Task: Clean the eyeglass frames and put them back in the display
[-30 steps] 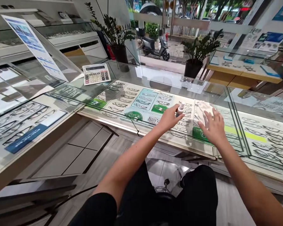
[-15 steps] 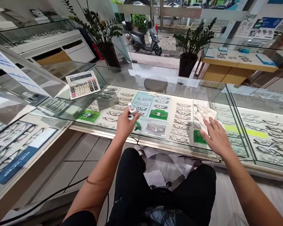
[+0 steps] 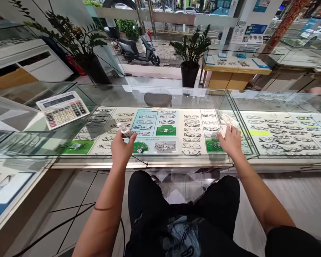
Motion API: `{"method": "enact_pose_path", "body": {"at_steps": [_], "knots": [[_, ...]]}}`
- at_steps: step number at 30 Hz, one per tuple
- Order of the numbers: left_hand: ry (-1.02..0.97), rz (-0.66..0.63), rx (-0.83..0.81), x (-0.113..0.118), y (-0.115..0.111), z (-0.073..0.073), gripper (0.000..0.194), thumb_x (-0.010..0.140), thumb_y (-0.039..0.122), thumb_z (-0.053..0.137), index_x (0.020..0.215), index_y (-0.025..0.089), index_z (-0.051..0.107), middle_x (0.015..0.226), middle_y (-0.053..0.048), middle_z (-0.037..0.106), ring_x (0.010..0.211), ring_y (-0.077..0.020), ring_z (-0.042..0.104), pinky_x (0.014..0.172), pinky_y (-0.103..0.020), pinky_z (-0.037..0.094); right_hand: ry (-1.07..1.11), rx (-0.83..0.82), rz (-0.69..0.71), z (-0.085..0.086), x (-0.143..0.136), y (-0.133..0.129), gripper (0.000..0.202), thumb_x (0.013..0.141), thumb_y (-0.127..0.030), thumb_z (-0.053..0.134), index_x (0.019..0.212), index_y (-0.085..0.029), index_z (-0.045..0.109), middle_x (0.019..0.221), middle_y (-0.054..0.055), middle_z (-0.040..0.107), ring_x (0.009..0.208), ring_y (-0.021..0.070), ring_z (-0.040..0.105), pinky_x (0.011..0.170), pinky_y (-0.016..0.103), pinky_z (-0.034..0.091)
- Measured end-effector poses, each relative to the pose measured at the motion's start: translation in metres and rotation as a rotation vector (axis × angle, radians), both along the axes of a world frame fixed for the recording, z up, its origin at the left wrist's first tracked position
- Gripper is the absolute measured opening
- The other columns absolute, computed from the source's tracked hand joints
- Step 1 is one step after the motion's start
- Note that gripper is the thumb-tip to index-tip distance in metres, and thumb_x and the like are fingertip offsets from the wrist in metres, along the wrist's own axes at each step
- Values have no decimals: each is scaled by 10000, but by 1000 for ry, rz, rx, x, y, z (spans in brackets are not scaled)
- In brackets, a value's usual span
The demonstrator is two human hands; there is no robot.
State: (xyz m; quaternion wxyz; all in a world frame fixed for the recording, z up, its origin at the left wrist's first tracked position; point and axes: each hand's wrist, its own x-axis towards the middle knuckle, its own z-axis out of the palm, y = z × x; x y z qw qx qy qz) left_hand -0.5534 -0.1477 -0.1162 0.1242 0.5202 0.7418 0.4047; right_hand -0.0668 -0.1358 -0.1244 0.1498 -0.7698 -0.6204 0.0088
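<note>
In my left hand (image 3: 122,149) is a small white spray bottle (image 3: 125,130), its nozzle pointing up and to the left above the glass. My fingers are wrapped round it, with the thumb along its right side. On the right, my right hand (image 3: 231,141) is closed on a crumpled white cloth (image 3: 228,121), which lies against the glass top of the display case (image 3: 192,93). Beneath the glass, rows of eyeglasses (image 3: 191,135) sit on white and pale blue panels between my two hands.
A large calculator (image 3: 62,109) rests on the glass at the left. Behind the case stand two potted plants (image 3: 189,73) and a low stool (image 3: 157,100). Another display table (image 3: 224,76) is at the back right. A black cable (image 3: 56,226) runs at lower left.
The view has turned to the right. My right hand, flat on the cloth before, has gathered it between its fingers. The spray bottle has stayed in my left hand and tilts more leftward.
</note>
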Motion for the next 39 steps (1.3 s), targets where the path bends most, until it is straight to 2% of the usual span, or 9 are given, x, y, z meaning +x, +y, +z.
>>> {"method": "enact_pose_path", "body": {"at_steps": [4,9,14,24,30,33,35,37,39], "knots": [[10,35,-16,2,0,2,403,904,546,730,1161,236,734,1122,-109,816,1102,-351,742,949,-449,547,-17,-39,11,5,17,4,885,1068,-625,345,1658,26,456,1703,326,430,1536,478,403,1286,619,345],[61,88,-8,2,4,-3,328,921,488,731,1111,222,697,1138,-132,806,1126,-406,736,1030,-541,537,-66,-63,-143,9,81,3,937,1057,-672,283,1564,66,558,1583,384,513,1449,531,462,1221,682,376],[129,241,-36,5,8,-7,435,943,379,777,1251,156,567,1225,-183,771,1203,-421,687,1170,-645,438,-65,-30,-249,-3,127,-11,943,1058,-669,298,1648,48,458,1673,359,435,1505,530,413,1272,666,319],[85,320,-74,9,12,2,548,1005,219,752,1372,63,377,1449,-275,668,1368,-373,610,1229,-648,384,-31,15,-241,-10,131,-7,893,1046,-652,391,1631,18,472,1715,331,410,1554,499,367,1309,618,294],[66,268,-15,8,-10,7,750,1020,433,758,1529,87,331,1544,-264,601,1481,-423,537,1258,-627,383,8,35,-267,-4,125,-11,834,1059,-608,383,1601,13,512,1672,324,461,1514,481,393,1292,594,301],[9,339,224,31,-52,-16,660,1062,402,635,1593,176,316,1645,-231,484,1531,-368,498,1305,-569,349,4,49,-273,-4,122,-10,833,1044,-626,401,1569,4,542,1649,329,478,1485,485,412,1276,613,318],[-154,306,316,58,-85,-48,502,1062,325,555,1523,207,395,1605,-188,506,1513,-308,515,1283,-501,389,1,57,-273,-5,122,-8,826,1035,-639,417,1542,-4,563,1624,338,492,1461,491,429,1255,637,341],[-631,190,137,91,-115,-89,383,1002,347,642,1345,242,508,1469,-121,590,1419,-252,575,1221,-403,449,-1,59,-277,-6,124,-7,823,1029,-646,431,1534,-9,567,1614,343,496,1452,497,437,1242,653,355],[-822,141,-28,122,-135,-132,338,954,420,705,1193,231,559,1242,-108,670,1198,-239,689,1047,-367,552,-10,57,-280,-6,125,-7,821,1034,-643,429,1545,-14,561,1619,336,494,1461,496,435,1247,650,353]]}}
